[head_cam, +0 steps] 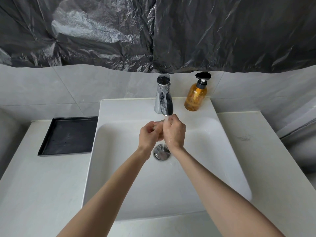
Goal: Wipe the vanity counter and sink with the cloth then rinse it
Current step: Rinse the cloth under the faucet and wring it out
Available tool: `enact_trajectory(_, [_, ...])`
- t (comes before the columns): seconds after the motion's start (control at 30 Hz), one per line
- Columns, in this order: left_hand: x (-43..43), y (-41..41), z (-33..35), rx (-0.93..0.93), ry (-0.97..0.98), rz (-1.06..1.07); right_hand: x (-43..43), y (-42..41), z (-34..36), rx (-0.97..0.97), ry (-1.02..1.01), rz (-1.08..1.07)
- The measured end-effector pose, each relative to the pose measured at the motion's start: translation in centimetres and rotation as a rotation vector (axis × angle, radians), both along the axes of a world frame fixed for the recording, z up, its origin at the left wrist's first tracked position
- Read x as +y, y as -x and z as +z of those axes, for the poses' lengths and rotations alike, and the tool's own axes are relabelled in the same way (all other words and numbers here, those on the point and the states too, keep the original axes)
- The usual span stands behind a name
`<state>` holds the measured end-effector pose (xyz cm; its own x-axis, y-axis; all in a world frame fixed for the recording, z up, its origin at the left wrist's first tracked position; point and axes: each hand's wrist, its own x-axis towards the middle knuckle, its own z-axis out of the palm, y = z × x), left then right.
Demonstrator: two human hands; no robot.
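Note:
Both my hands meet over the white sink (pixel 106 168), right under the chrome faucet (pixel 163 94). Water (pixel 165 119) runs from the spout onto them. My left hand (pixel 148 135) is curled around a small pale bunched cloth (pixel 156 126), of which only a scrap shows between the fingers. My right hand (pixel 176 132) is closed against the same bundle from the right, wet, with the stream hitting its fingers. The chrome drain (pixel 161 153) lies just below my wrists. The pale vanity counter (pixel 42 185) runs on both sides of the basin.
An amber soap pump bottle (pixel 195 97) stands on the sink ledge right of the faucet. A black tray (pixel 68 135) lies on the counter left of the basin. A few hairs (pixel 244 138) lie on the right counter. Black plastic sheeting (pixel 153 31) covers the wall above.

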<state>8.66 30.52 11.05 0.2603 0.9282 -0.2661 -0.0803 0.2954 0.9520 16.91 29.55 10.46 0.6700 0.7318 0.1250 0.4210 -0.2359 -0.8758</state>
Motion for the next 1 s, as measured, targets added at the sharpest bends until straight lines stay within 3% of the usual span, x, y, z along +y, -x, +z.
enact_trajectory(0.13, [0.2, 0.9, -0.5, 0.065, -0.068, -0.049, 1.2, -0.7, 0.5, 0.009, 0.277, 0.126])
enact_trajectory(0.2, [0.1, 1.4, -0.6, 0.105, -0.099, -0.103, 1.8, -1.3, 0.8, 0.262, 0.323, 0.142])
enact_trajectory(0.3, [0.1, 2.1, -0.7, 0.069, -0.093, -0.14, 1.8, -2.8, 1.6, 0.808, 0.309, 0.134])
enact_trajectory(0.37, [0.2, 2.4, -0.8, 0.046, -0.075, -0.102, 1.4, -3.5, 1.7, 0.901, 0.316, 0.205])
enact_trajectory(0.47, [0.2, 2.0, -0.8, 0.067, -0.074, -0.046, -0.1, -2.8, 1.5, 0.601, 0.261, 0.302])
enact_trajectory(0.57, [0.1, 1.0, -0.3, 0.12, -0.122, -0.024, -1.4, -1.4, -0.2, 0.17, 0.044, 0.309])
enact_trajectory(0.63, [0.1, 0.6, -0.2, 0.168, -0.161, -0.04, -1.7, -1.0, -0.9, 0.052, -0.022, 0.234])
enact_trajectory(0.77, [0.3, 0.4, -0.4, 0.24, -0.19, -0.063, -1.5, -0.5, -0.6, 0.053, 0.003, 0.091])
enact_trajectory(0.9, [0.5, 0.7, -0.3, 0.291, -0.245, -0.072, -0.5, -0.6, -0.2, 0.001, 0.247, 0.117])
enact_trajectory(1.0, [0.4, 1.1, -0.2, 0.289, -0.25, -0.122, 0.3, -1.1, 0.5, 0.185, 0.397, 0.218])
